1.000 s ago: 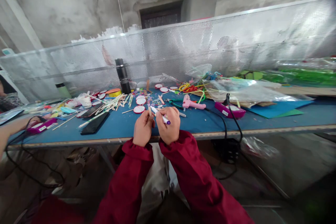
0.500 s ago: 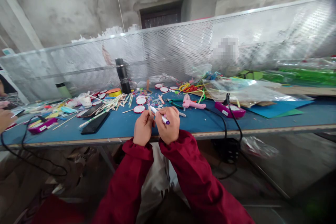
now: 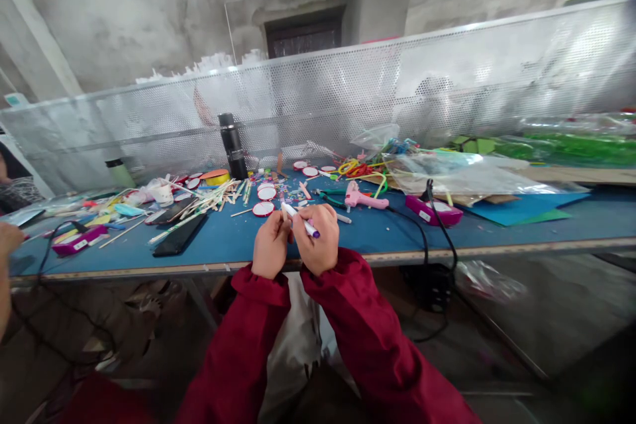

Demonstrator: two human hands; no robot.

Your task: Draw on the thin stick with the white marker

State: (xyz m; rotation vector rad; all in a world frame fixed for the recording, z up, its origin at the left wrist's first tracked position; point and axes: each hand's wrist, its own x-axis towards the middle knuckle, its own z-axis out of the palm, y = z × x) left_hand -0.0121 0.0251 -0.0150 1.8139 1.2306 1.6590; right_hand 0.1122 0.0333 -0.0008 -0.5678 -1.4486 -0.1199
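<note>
Close to the table's front edge, my left hand (image 3: 269, 246) pinches a short pale wooden stick (image 3: 285, 213), mostly hidden by the fingers. My right hand (image 3: 320, 242) grips a white marker pen (image 3: 291, 209) with a purple end, its tip up against the stick. Just beyond the hands lie several red-rimmed white discs (image 3: 263, 209) and small colourful scraps. A pink glue gun (image 3: 365, 197) rests to the right of my right hand, near teal-handled pliers (image 3: 332, 197).
Left of my hands are a black phone (image 3: 179, 236), a pile of wooden sticks (image 3: 218, 197) and a purple box (image 3: 79, 240). A black bottle (image 3: 232, 146) stands behind. Another purple box (image 3: 434, 211), with cables, and blue sheets (image 3: 527, 205) lie right. A co-worker's hand (image 3: 7, 238) shows far left.
My hands stay almost in place, with the marker shifted slightly against the stick. The co-worker's hand at the far left has moved left and lower.
</note>
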